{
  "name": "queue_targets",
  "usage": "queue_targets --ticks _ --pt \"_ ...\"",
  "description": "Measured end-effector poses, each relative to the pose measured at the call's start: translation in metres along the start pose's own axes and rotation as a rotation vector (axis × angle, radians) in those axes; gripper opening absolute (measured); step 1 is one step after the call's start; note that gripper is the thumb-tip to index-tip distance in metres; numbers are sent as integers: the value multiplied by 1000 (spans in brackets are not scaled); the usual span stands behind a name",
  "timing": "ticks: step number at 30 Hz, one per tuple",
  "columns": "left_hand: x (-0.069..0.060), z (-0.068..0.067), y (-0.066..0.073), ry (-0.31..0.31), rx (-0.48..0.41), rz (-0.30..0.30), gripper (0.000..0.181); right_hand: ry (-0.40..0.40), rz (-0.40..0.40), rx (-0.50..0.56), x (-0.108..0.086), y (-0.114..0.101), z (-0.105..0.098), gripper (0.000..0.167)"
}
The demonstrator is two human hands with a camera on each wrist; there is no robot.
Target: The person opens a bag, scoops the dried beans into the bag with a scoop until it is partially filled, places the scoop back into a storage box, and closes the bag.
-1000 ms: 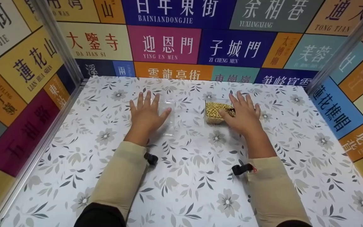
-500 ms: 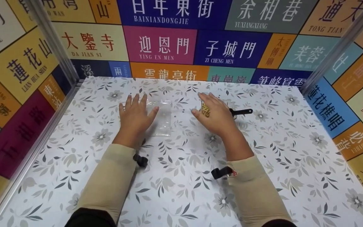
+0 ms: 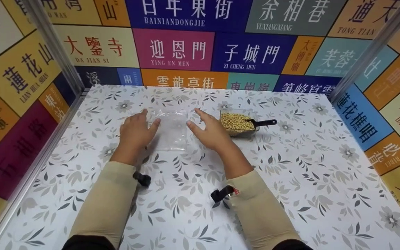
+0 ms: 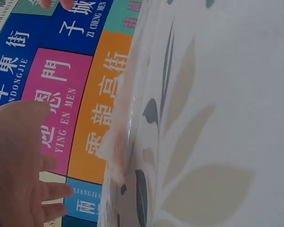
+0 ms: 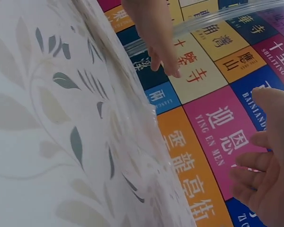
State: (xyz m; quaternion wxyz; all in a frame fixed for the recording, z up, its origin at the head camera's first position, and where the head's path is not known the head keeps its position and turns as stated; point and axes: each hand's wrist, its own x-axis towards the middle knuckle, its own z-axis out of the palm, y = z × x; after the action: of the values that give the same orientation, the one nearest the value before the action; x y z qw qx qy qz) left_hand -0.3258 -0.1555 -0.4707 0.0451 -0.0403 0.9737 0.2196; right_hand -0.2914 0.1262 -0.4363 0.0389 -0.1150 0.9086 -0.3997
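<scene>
A clear plastic bag [image 3: 171, 132] lies flat on the table between the two hands. My left hand [image 3: 134, 133], at the bag's left edge, has relaxed fingers and holds nothing. Just right of the bag, my right hand [image 3: 212, 133] is raised with its fingers spread and nothing in it. Beyond it sits a clear box of yellow beans [image 3: 236, 121], with a scoop's black handle [image 3: 266, 123] sticking out to the right. In the right wrist view the left hand [image 5: 154, 35] and right hand [image 5: 270, 156] face each other.
The table [image 3: 193, 208] has a white cover with grey flowers and leaves. Panels with coloured street-name signs [image 3: 174, 49] stand behind it and at both sides, joined by clear corner strips.
My right hand has moved left from over the bean box to beside the bag, uncovering the box and black handle. My left hand has shifted slightly left and down, off the bag's left part.
</scene>
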Motion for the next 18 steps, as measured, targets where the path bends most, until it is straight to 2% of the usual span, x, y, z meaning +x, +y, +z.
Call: queue_targets --ticks 2,5,6,8,10,12,13,18 --pt "1 0 0 -74 -117 -32 97 -47 30 126 3 2 9 77" --pt "2 -2 -1 -178 -265 -92 97 -137 134 409 6 4 20 74" --pt "2 -2 -1 -199 -294 -101 95 -161 159 519 11 12 27 75" --pt "2 -2 -1 -219 -331 -111 92 -196 230 698 12 13 33 72" --pt "3 -3 -1 -216 -357 -115 89 -217 289 827 13 14 37 70" --pt "3 -4 -1 -216 -389 -120 85 -223 310 905 13 16 40 70" --pt "3 -4 -1 -220 -404 -128 84 -224 329 918 9 10 37 68" --pt "5 -4 0 -233 -503 -201 79 -214 343 995 11 14 38 68"
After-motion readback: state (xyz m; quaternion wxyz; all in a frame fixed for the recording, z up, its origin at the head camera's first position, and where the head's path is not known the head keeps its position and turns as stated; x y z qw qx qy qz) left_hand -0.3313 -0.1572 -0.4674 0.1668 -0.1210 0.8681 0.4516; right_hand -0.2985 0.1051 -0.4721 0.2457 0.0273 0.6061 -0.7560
